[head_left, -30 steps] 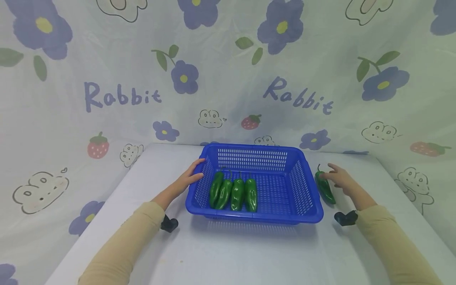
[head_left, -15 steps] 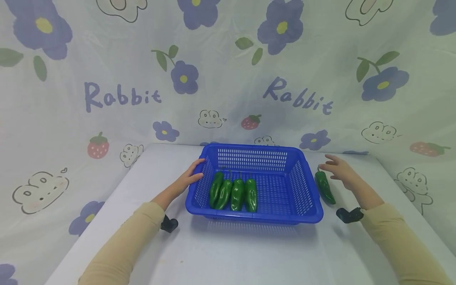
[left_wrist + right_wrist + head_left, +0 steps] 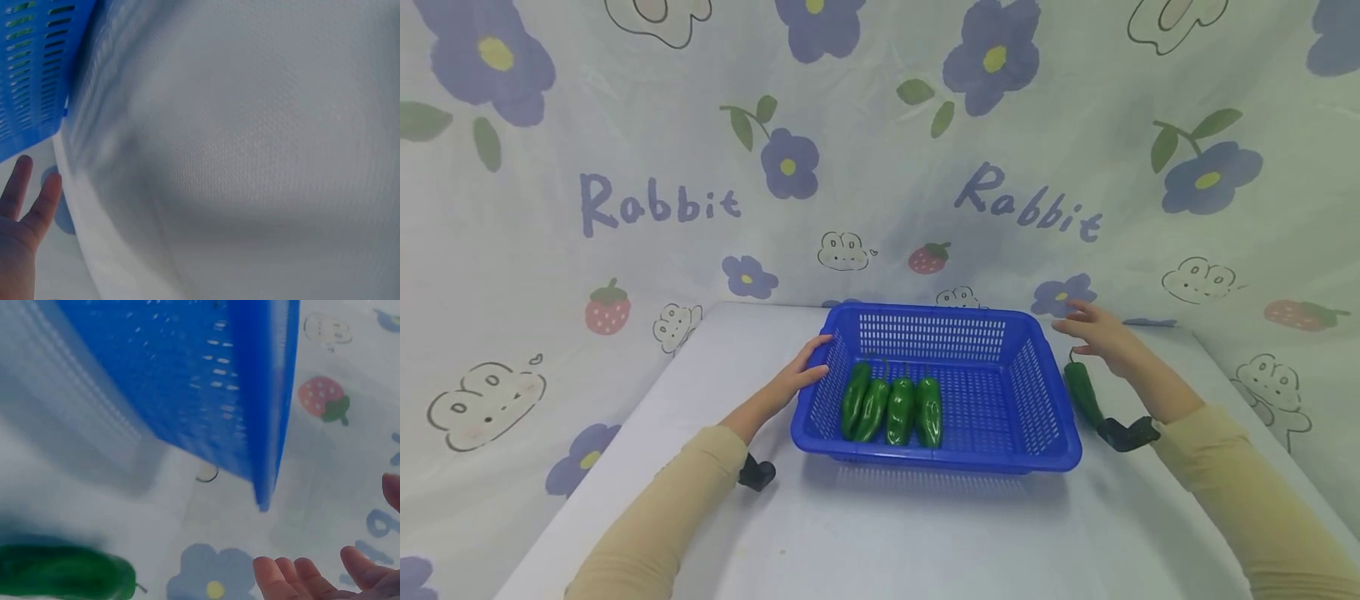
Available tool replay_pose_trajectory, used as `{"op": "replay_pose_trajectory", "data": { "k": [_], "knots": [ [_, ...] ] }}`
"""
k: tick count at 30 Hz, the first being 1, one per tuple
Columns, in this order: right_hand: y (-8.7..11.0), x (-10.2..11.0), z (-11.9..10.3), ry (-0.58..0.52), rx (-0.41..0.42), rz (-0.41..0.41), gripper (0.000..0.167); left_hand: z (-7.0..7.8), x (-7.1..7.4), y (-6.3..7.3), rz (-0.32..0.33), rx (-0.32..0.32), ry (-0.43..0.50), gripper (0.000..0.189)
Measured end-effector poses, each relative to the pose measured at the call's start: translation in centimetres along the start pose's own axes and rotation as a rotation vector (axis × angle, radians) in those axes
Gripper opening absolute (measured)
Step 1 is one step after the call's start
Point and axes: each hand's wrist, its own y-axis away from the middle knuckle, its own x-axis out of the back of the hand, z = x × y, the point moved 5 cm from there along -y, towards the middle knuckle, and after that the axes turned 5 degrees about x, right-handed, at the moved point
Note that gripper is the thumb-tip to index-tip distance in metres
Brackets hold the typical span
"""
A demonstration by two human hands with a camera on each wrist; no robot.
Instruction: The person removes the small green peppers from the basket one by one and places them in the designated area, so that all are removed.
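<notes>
A blue perforated plastic basket (image 3: 936, 460) stands on the white table, with several glossy green peppers (image 3: 901, 410) lying side by side in its left half. My left hand (image 3: 786, 382) is at the basket's left rim, fingers extended and spread; whether they touch it is hard to tell. Outside the right wall one more green pepper (image 3: 1081, 390) lies on the table, also seen in the right wrist view as a green pepper (image 3: 65, 572). My right hand (image 3: 1108, 340) hovers beyond that pepper's stem, near the basket's far right corner, fingers loosely extended and holding nothing.
The white tabletop (image 3: 880, 542) extends in front of the basket. Close behind it hangs a white curtain (image 3: 865, 208) printed with flowers, rabbits and strawberries. A black wrist mount (image 3: 1127, 433) on the right arm hides the loose pepper's lower end in the head view.
My right hand has moved from over the loose pepper, away from me and slightly left toward the basket's far right corner. The left hand, basket and peppers have stayed put.
</notes>
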Motion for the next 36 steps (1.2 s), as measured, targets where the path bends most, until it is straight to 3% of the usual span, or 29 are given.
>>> {"op": "replay_pose_trajectory", "data": {
  "k": [17,36],
  "knots": [
    [-0.8,-4.5,-4.9,-0.193,0.039,-0.085,0.073,-0.2,0.1,0.0,0.008,0.007,-0.016,0.059],
    [-3.0,-10.6,-4.7,-0.096,-0.007,-0.159,0.070,0.1,0.1,0.0,0.000,0.009,0.007,0.061]
  ]
}}
